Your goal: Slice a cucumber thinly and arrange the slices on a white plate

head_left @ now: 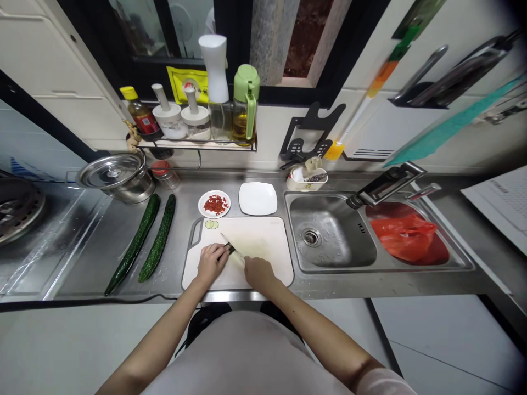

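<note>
Likely firm but slick, the cucumber (230, 248) suits your left hand (211, 262) pinning it from above, right hand (259, 272) clasping the knife (239, 253).

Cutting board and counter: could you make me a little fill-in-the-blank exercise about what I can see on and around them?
1. The knife is in the person's ____ hand.
2. ____ whole cucumbers lie on the counter.
3. The thin pale slices lie at the far ____ corner of the cutting board.
4. The bottle at the left end of the shelf has a ____ cap.

Missing words: right; Two; left; yellow.
</note>
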{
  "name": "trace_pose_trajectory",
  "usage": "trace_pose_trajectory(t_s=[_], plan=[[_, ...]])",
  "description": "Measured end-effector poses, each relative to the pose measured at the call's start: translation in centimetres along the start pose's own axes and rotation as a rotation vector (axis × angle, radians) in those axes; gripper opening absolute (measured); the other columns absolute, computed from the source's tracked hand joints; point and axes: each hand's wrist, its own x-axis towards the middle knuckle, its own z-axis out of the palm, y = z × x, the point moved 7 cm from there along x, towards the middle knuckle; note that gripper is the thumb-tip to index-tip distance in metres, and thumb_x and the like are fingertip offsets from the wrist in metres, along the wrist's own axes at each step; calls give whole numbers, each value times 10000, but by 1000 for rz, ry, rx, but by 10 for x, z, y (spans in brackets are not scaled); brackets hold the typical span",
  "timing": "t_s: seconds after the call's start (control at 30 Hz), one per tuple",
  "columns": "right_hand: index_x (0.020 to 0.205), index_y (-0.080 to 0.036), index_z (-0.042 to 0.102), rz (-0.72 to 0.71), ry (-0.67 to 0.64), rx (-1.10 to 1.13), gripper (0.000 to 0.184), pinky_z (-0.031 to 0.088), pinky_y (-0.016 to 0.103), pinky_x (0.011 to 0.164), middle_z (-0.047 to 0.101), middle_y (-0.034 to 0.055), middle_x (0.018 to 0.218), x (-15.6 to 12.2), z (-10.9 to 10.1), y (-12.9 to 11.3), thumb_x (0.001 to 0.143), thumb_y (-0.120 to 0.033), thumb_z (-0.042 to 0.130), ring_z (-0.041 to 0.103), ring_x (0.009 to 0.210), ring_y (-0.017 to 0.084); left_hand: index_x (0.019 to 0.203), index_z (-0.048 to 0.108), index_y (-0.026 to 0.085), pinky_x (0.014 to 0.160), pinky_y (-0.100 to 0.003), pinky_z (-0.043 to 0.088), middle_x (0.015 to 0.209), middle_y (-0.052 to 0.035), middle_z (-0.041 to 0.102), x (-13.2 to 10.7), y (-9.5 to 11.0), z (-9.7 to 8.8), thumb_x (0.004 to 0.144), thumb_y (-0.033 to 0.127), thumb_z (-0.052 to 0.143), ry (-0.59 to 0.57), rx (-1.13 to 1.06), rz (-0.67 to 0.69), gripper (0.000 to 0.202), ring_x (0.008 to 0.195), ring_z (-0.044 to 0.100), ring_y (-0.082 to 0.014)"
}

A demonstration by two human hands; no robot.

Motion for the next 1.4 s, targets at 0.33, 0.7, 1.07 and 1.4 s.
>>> trace_pose_trajectory(t_s=[0.33,0.7,1.07,1.4], plan=[[1071,-131,567,7,-13,4,262,468,319,713,675,147,943,-3,-1,0,917,-165,357,655,902,236,978,684,248,830,-372,441,921,-56,680,-1,-1,1,912,336,504,17,12,-7,211,902,613,-192],[1066,-127,564,-2,-24,-7,256,466,321,717,673,149,970,1,0,-2,915,-162,359,653,904,241,990,682,255,836,-376,434,942,-54,684,-1,-2,2,911,335,505,9,8,-4,210,913,610,-197],[1059,-127,567,-29,2,-9,251,474,316,725,674,144,959,7,3,-4,914,-157,364,654,914,239,964,689,254,822,-369,429,927,-53,681,1,0,0,907,332,516,-14,19,2,199,909,612,-197],[1062,-130,575,-22,-36,-14,248,479,314,727,674,148,969,3,3,-2,898,-149,390,655,922,237,995,676,248,823,-352,410,945,-42,686,2,1,0,915,315,507,-43,26,-25,199,921,611,-184]])
